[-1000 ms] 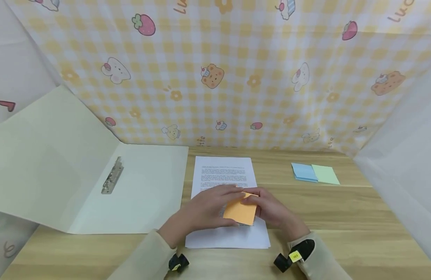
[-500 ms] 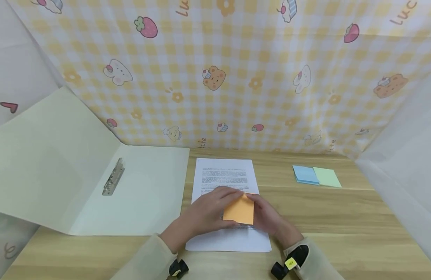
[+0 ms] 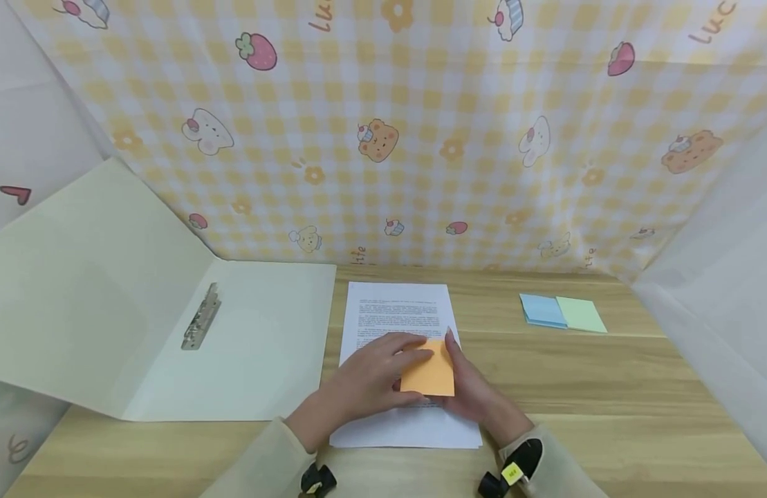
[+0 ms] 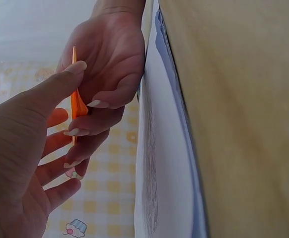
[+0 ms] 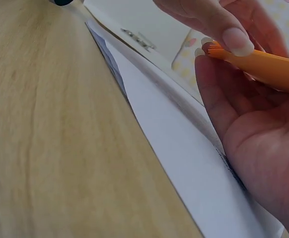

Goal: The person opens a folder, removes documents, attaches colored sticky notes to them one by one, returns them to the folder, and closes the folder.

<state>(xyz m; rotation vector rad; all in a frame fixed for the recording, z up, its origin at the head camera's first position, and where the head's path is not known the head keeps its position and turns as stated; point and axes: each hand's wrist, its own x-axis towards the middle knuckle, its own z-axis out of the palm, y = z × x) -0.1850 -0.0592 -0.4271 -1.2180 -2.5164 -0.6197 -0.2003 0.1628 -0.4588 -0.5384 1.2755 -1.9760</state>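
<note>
An orange sticky note pad [image 3: 433, 377] is held above a stack of printed paper [image 3: 402, 304]. My left hand [image 3: 367, 377] pinches it, thumb at the near edge and fingers across the far part. My right hand [image 3: 483, 398] is at the pad's right side, thumb raised along the edge, its other fingers mostly hidden below. In the left wrist view, the right fingers [image 4: 97, 121] curl in against the pad [image 4: 77, 104], which is seen edge-on. The right wrist view shows the left thumb [image 5: 239, 42] on the pad [image 5: 273, 72], with right fingertips at its end.
An open white folder [image 3: 265, 339] with a metal clip [image 3: 201, 318] lies left of the paper. Blue [image 3: 543, 310] and green sticky notes [image 3: 581, 315] lie at the back right of the wooden table [image 3: 607, 394]. A yellow checked cloth [image 3: 420, 90] hangs behind.
My right thumb has come off the pad's face to its right edge, and the right hand has shifted slightly left and lower. My left fingers now lie further over the pad.
</note>
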